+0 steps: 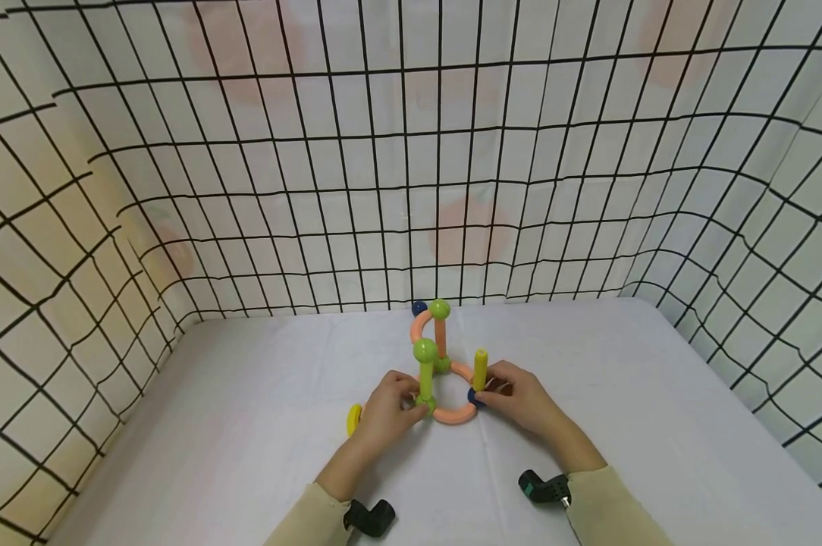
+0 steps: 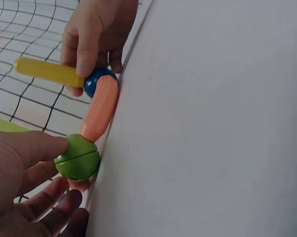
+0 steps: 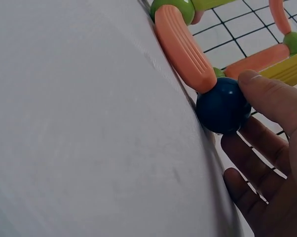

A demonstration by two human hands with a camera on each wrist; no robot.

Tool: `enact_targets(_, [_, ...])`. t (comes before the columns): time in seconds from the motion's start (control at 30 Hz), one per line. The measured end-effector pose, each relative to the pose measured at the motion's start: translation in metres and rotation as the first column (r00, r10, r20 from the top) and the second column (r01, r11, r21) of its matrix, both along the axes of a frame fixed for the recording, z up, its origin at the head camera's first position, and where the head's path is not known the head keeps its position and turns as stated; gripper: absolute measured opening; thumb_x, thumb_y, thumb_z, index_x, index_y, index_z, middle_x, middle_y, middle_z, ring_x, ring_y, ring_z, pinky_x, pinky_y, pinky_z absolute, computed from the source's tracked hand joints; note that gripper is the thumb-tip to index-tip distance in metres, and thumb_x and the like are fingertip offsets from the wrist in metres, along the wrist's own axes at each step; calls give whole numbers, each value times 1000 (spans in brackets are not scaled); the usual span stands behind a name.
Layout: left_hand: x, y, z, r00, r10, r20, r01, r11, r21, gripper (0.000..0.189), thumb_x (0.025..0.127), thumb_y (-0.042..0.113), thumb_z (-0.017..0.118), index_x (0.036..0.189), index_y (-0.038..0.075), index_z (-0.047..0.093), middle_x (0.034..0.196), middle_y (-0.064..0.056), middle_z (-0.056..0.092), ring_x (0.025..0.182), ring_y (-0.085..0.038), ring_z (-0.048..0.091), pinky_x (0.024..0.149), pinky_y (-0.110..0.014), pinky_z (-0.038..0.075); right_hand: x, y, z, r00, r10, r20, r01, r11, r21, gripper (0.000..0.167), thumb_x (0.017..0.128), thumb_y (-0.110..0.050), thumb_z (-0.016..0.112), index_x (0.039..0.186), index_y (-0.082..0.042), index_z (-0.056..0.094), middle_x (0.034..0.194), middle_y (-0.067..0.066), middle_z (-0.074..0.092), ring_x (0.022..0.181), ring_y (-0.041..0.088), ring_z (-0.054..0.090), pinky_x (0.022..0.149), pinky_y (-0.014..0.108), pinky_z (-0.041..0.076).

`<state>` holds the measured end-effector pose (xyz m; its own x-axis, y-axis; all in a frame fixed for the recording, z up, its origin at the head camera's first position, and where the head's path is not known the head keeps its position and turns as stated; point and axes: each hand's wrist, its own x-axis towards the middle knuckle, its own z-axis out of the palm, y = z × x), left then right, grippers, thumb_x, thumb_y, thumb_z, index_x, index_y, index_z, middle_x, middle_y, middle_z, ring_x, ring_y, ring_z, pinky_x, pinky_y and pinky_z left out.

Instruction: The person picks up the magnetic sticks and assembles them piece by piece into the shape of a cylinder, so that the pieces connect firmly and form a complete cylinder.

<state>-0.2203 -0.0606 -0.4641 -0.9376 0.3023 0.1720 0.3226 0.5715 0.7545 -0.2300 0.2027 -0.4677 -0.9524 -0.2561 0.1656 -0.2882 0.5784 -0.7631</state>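
A toy of balls and rods stands on the white-covered table. Its base ring has curved orange rods joined by green balls and a dark blue ball. My left hand holds the near green ball at the ring's left side, thumb on top; an upright green rod tipped with another green ball rises there. On the right, my right hand pinches the blue ball between thumb and fingers. A yellow rod stands up from that ball, beside the thumb.
Behind, an orange upright rod carries a green ball, with a curved orange rod and a blue ball beside it. A yellow curved piece lies left of my left hand. Black-grid netting surrounds the table.
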Motion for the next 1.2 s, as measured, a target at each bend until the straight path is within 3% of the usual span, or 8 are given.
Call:
enact_targets(0.1, [-2,-3,0,1000,27,4,-27,1000,-9,24,87,16,76,109,8,73,111,-6,59,93,-17,60,71,-20,47,1,-3,0,1000,16,18,-15,1000,-11,20,87,-27,78,104,-24,69,103,-5,67,92,13,64,80,26,54])
enact_targets(0.4, [-4,-6,-1,988,135,-72,-131,989,67,24,85,7,76,108,1,72,102,-14,63,89,-22,67,73,-23,55,4,-10,-4,985,141,-98,-141,990,10,17,85,-27,80,96,-25,67,95,-8,63,84,5,61,73,24,53])
enact_targets(0.7, [-6,-8,-1,971,237,-42,-234,970,67,21,88,8,73,108,4,70,102,-10,65,90,-19,66,75,-28,56,11,-27,-8,971,170,-169,-168,985,25,17,84,-28,81,91,-25,66,91,-8,62,78,2,58,66,21,49])
enact_targets(1.0, [-6,-10,-4,979,205,-21,-203,976,73,25,90,10,72,115,6,70,110,-9,67,96,-19,67,80,-31,57,17,-37,-8,947,168,-273,-157,986,61,23,78,-25,85,87,-23,64,86,-5,61,74,2,55,64,20,49])
enact_targets(1.2, [-5,-10,-4,988,151,-37,-146,983,108,29,90,7,70,119,3,68,117,-14,67,101,-27,71,85,-36,59,20,-41,-6,962,109,-250,-95,993,68,25,77,-28,86,87,-26,64,82,-7,60,72,3,54,63,20,47])
